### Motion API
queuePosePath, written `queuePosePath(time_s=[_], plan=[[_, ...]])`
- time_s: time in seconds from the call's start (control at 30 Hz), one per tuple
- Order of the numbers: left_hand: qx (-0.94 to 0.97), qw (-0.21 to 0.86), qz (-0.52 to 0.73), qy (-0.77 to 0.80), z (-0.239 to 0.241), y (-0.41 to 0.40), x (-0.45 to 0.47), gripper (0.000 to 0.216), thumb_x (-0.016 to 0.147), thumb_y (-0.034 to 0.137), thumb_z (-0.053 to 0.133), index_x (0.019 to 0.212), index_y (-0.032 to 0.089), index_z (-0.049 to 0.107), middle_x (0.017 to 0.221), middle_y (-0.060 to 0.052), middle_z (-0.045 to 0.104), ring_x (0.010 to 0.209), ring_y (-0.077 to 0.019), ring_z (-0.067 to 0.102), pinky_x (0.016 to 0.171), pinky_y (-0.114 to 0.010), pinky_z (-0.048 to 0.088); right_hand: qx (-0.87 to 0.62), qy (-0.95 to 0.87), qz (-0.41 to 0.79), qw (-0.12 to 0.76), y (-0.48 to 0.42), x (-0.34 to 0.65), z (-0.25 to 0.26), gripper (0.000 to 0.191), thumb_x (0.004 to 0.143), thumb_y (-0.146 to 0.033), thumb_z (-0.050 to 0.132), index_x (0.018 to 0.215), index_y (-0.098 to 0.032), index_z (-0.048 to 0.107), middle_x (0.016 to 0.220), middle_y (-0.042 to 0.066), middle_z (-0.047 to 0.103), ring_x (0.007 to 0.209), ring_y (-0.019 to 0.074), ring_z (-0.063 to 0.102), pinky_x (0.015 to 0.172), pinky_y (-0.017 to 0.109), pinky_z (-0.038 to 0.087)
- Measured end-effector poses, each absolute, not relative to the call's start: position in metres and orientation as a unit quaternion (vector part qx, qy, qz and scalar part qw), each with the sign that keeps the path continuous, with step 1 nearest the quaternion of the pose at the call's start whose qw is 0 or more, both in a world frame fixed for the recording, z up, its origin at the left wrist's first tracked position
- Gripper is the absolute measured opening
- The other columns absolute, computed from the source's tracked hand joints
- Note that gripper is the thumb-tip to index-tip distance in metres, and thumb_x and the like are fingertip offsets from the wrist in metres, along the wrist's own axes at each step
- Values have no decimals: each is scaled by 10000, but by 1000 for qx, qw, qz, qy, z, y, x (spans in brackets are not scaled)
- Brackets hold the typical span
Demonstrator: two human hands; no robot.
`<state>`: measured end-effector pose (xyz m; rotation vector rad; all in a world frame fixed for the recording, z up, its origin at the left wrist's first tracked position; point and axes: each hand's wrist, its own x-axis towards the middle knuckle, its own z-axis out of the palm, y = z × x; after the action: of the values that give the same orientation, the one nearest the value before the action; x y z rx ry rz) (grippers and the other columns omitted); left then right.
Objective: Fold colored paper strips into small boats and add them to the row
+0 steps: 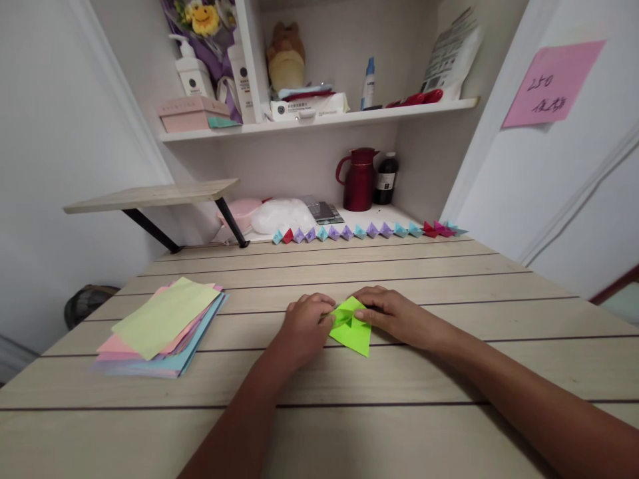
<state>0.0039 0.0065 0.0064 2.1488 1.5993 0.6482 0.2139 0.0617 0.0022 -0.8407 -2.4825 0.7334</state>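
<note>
A partly folded sheet of bright green paper (353,329) lies on the wooden table (349,386) in front of me. My left hand (303,324) is curled with its fingertips pinching the paper's left edge. My right hand (394,313) presses down on the paper's upper right part with bent fingers. Both forearms reach in from the bottom of the view.
A stack of coloured paper sheets (162,327) lies at the left of the table. A row of small folded paper shapes (367,231) lines the far edge. Behind stand a red jug (358,179), a dark bottle (386,178) and a small raised shelf (154,195).
</note>
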Motion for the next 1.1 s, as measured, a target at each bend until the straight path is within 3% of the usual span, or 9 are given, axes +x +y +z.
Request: queuePosePath(time_s=[0.23, 0.3, 0.4, 0.5, 0.6, 0.73, 0.87, 1.1], plan=[[766, 192, 236, 567, 5, 7, 4, 272, 861, 230, 433, 835, 249, 704, 1153, 4, 659, 1117, -194, 539, 966, -336, 405, -283, -891, 304, 184, 61, 221, 11, 409, 952, -504, 373, 1050, -223, 654, 1084, 69, 657, 1093, 247, 536, 978, 400, 388], [764, 193, 233, 570, 6, 6, 5, 275, 860, 231, 434, 840, 253, 707, 1159, 5, 658, 1124, -196, 537, 971, -342, 402, -282, -899, 297, 152, 59, 224, 13, 423, 883, -558, 493, 1124, -236, 625, 1121, 68, 635, 1108, 267, 518, 983, 422, 371], [765, 192, 233, 568, 6, 6, 5, 274, 860, 229, 435, 842, 257, 707, 1163, 12, 658, 1123, -195, 537, 966, -342, 406, -287, -909, 275, 126, 55, 225, 12, 685, 701, -559, 718, 1294, -280, 519, 1231, 70, 576, 1169, 305, 464, 1007, 462, 333], [768, 195, 241, 561, 5, 6, 4, 271, 859, 227, 437, 805, 253, 701, 1148, 14, 661, 1116, -194, 540, 949, -332, 417, -281, -918, 253, 121, 50, 223, 10, 830, 663, -461, 771, 1395, -345, 397, 1321, 55, 527, 1225, 321, 413, 1028, 492, 293], [769, 196, 248, 555, 4, 7, 4, 271, 860, 231, 438, 773, 252, 693, 1129, 18, 664, 1098, -194, 550, 951, -340, 411, -286, -921, 234, 127, 47, 220, 9, 737, 727, -297, 703, 1393, -345, 391, 1321, 41, 540, 1215, 301, 430, 1031, 480, 285], [768, 196, 239, 561, 4, 7, 3, 276, 866, 245, 434, 757, 245, 688, 1141, 13, 654, 1086, -203, 555, 942, -358, 410, -284, -922, 224, 138, 49, 219, 9, 559, 767, -178, 593, 1299, -316, 492, 1244, 34, 592, 1147, 267, 496, 1006, 437, 324], [768, 194, 228, 566, 6, 6, 4, 277, 871, 253, 435, 767, 244, 691, 1161, 7, 650, 1101, -207, 548, 951, -371, 400, -304, -918, 209, 145, 53, 216, 5, 432, 767, -166, 578, 1184, -276, 557, 1160, 51, 625, 1094, 268, 527, 976, 432, 357], [766, 200, 232, 565, 6, 7, 4, 269, 867, 262, 451, 796, 243, 710, 1180, 0, 644, 1106, -212, 548, 949, -356, 417, -302, -912, 221, 169, 56, 214, 2, 219, 843, -250, 562, 1060, -246, 589, 1202, 56, 625, 1119, 259, 526, 965, 417, 373]])
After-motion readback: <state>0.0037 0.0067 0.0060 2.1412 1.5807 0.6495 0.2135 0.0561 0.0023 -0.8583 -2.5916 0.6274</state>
